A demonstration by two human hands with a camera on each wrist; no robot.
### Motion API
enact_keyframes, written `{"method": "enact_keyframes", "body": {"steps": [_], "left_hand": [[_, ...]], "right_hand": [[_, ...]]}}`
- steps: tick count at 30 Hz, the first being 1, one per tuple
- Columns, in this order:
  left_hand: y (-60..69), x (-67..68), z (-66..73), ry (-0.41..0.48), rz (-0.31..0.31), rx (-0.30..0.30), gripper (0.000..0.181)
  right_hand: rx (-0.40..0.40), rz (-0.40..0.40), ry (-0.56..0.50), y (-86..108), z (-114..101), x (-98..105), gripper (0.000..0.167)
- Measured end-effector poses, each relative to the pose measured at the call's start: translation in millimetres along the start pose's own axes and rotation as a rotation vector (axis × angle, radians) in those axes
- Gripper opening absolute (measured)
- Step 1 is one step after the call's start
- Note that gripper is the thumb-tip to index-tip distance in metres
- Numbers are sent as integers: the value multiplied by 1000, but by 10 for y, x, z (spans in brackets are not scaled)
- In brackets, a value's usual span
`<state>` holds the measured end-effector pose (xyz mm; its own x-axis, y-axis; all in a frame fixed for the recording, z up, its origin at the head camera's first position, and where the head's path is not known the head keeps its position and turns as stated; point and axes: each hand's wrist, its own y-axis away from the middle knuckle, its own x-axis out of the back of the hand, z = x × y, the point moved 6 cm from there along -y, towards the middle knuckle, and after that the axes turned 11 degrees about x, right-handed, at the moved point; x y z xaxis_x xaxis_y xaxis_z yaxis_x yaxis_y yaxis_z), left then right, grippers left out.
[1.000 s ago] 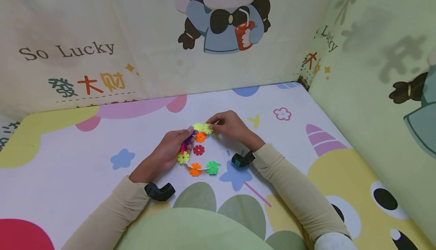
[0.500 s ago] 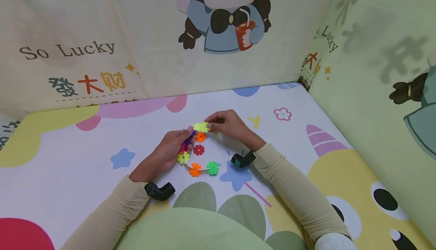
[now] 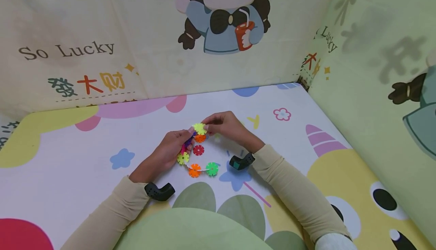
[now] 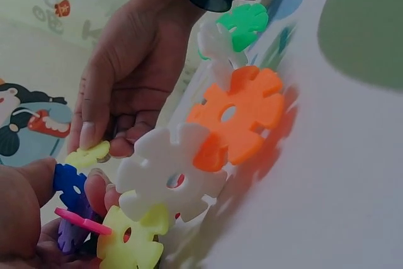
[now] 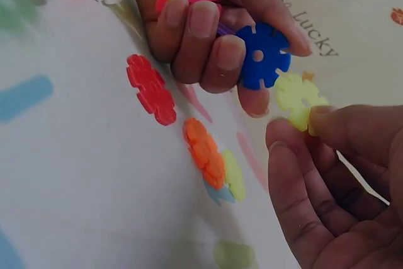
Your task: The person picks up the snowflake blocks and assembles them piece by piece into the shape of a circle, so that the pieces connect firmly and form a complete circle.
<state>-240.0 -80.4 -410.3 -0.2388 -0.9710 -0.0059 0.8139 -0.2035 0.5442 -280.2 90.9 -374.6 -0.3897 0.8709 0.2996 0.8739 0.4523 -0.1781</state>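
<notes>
yellow disc [image 5: 291,97] is further l than 1 sec ago in head view: r hand [image 3: 226,125] has brought it to rim of blue disc [image 5: 266,66], pinched btwn thumb & finger; can't tell if slotted in yet. l hand [image 3: 169,147] still has fingers curled round that end of chain [image 4: 154,163], whose other end trails over table [image 3: 102,182]. so the join looks to be at lining-up stage, prob not done. red disc [image 3: 196,152] & the orange disc [image 5: 203,152] beyond it lie on table, near l hand, untouched
</notes>
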Motion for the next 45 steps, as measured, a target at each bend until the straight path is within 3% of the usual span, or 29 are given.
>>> {"method": "enact_keyframes", "body": {"steps": [7, 16, 25, 34, 38, 45], "left_hand": [[-9, -23, -7, 51, -34, -32, 42], [4, -9, -17, 49, -8, -17, 45], [12, -12, -13, -5, -23, -19, 45], [13, -13, -10, 0, -19, -16, 45], [14, -16, -6, 31, -33, -12, 45], [29, 54, 4, 228, -34, -17, 42]], "right_hand": [[-7, -5, 7, 24, -49, -47, 17], [-39, -63, -3, 49, -71, -52, 21], [-70, -41, -18, 65, -34, -114, 20], [-77, -27, 28, 64, -30, -102, 20], [-60, -22, 34, 67, -47, -77, 22], [-25, 30, 23, 49, -31, 15, 26]]}}
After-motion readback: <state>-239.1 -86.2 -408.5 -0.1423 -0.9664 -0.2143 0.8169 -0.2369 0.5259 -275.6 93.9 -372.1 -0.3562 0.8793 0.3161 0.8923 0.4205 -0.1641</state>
